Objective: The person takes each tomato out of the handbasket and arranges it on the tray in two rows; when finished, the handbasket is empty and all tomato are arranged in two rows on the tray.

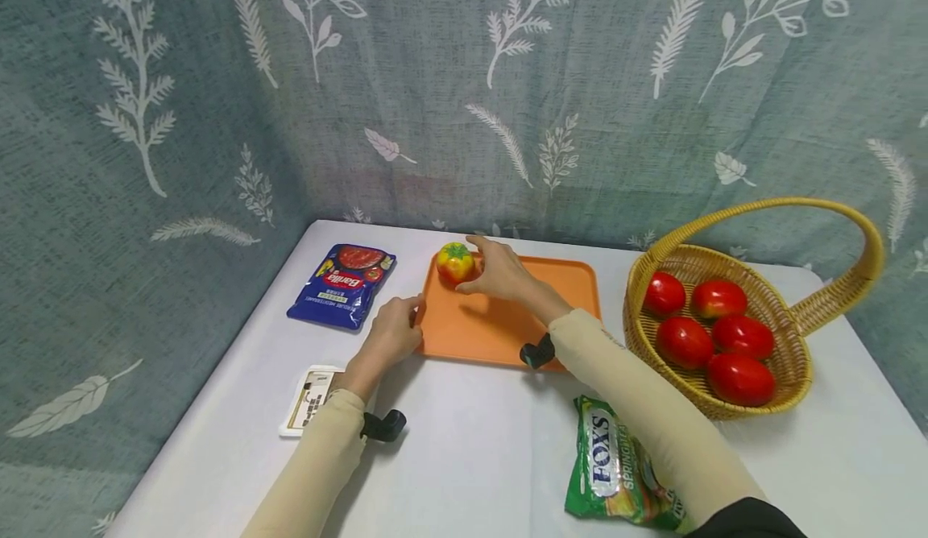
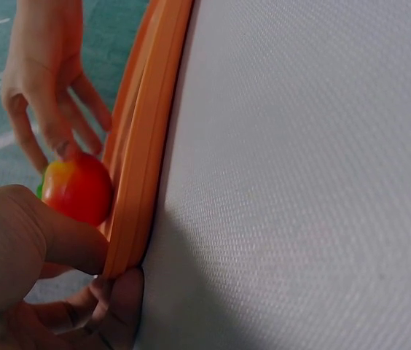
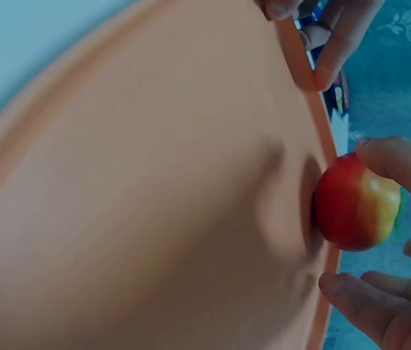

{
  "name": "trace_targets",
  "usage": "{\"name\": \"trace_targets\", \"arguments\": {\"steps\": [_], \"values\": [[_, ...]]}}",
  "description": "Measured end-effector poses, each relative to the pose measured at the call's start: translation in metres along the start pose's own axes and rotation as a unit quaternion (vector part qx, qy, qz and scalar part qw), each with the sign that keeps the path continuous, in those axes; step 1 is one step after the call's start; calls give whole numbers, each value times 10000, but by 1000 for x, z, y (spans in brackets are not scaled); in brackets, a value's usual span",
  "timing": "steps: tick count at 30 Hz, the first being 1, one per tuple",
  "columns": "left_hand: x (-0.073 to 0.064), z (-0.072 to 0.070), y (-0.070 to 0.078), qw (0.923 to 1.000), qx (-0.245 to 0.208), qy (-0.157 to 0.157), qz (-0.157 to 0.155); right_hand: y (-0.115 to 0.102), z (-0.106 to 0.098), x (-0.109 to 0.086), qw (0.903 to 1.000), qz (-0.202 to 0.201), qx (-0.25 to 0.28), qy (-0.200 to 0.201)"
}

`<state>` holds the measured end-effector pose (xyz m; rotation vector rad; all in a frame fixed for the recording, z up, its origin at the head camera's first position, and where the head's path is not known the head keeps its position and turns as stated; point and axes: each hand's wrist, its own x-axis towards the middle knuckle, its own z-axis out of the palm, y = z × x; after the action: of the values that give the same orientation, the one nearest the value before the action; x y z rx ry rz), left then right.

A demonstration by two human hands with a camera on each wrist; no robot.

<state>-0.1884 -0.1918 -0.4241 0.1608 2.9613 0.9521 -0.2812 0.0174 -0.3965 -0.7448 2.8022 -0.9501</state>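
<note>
An orange tray (image 1: 500, 320) lies on the white table. Its left edge is pinched by my left hand (image 1: 395, 330), the thumb over the rim and the fingers against the outer side, as the left wrist view shows. A red-and-yellow fruit (image 1: 455, 263) with a green leafy top sits in the tray's far left corner. My right hand (image 1: 502, 272) is just right of it, thumb and fingers spread apart. In the right wrist view the thumb overlaps the fruit (image 3: 355, 202), while the other fingers (image 3: 369, 302) stand away from it.
A wicker basket (image 1: 805, 365) with a tall handle holds several red fruits at the right. A blue Barilla pouch (image 1: 342, 287) lies left of the tray. Nearer are a white-edged packet (image 1: 308, 401), partly under the left arm, and a green Fox's bag (image 1: 609, 465) beside the right forearm.
</note>
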Motion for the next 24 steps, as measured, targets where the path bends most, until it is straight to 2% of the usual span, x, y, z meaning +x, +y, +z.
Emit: {"name": "trace_targets", "arguments": {"steps": [9, 19, 24], "values": [[-1, -1, 0, 9999, -23, -56, -80, -9, -17, -19, 9984, -293, -462, -132], [0, 1, -2, 9999, -45, -80, -133, -14, -36, -53, 9969, -439, -598, -272], [0, 1, -2, 10000, -35, -53, -54, -15, -43, -73, 9958, -595, -637, -262]]}}
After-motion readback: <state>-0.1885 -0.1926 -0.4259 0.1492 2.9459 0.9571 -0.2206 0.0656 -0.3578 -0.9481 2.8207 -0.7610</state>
